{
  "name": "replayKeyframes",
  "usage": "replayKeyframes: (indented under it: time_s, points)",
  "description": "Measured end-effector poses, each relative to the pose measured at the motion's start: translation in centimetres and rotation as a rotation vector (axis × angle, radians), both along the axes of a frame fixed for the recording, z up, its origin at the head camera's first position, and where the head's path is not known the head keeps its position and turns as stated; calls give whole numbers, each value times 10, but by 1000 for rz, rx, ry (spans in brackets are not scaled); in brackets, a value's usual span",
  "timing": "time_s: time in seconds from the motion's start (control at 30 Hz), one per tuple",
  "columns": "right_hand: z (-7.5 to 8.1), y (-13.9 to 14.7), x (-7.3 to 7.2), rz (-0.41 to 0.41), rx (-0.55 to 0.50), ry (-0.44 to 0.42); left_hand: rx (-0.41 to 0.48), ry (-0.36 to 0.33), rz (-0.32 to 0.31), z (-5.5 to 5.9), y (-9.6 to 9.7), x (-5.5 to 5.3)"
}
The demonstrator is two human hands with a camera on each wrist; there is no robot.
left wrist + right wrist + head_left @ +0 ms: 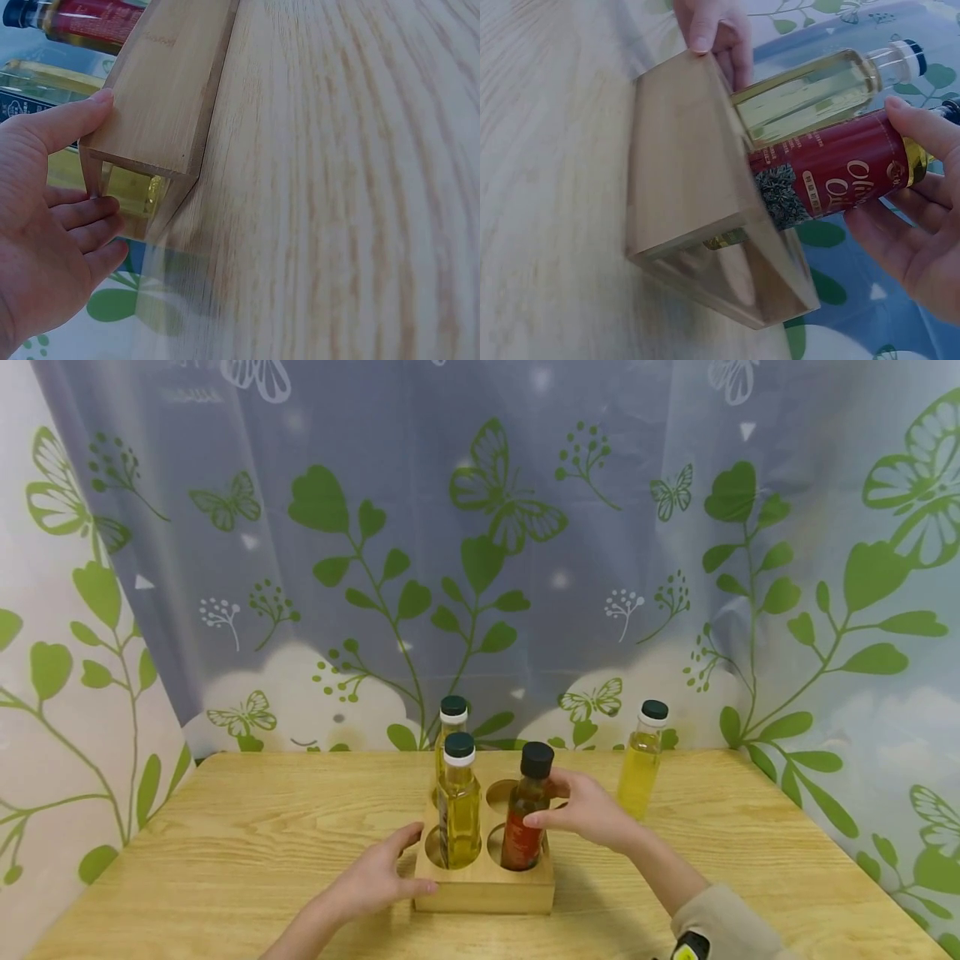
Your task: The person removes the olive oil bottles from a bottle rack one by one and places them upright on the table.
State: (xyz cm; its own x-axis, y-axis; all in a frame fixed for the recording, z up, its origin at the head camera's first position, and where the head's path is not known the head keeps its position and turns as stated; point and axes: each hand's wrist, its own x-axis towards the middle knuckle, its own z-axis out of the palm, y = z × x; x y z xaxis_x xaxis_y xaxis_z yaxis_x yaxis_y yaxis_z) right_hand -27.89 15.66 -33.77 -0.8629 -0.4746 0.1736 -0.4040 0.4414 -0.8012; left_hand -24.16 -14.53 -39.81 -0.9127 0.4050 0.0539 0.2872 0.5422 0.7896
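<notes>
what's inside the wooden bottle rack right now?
The wooden bottle rack holds three bottles: two yellow oil bottles on its left side and a red-labelled bottle front right. One back-right hole shows empty. The bottle bases are hidden inside it.

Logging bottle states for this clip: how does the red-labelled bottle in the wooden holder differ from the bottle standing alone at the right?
The red-labelled bottle sits in a front slot of the wooden holder; the lone bottle stands directly on the table. The right hand grips the red-labelled bottle; nothing touches the lone bottle. The first carries a red label and looks dark; the second shows pale yellow liquid. Both stand upright with dark caps.
</notes>
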Motion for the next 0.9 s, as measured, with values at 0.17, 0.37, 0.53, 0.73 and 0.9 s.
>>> replayKeyframes:
  time_s: [0.17,0.37,0.53,0.73,0.9]
  points:
    - [11,4,-2,-40,-29,30,-5,9,1,0,0,-1]
    - [25,13,0,-78,-73,13,-8,7,2,1,1,-1]
    - [32,23,1,-96,-84,28,-6,-3,4,2,1,-1]
    - [39,40,5,-136,-45,23,-3,-5,3,2,0,0]
    - [39,55,6,-153,-7,18,-1,7,7,2,0,1]
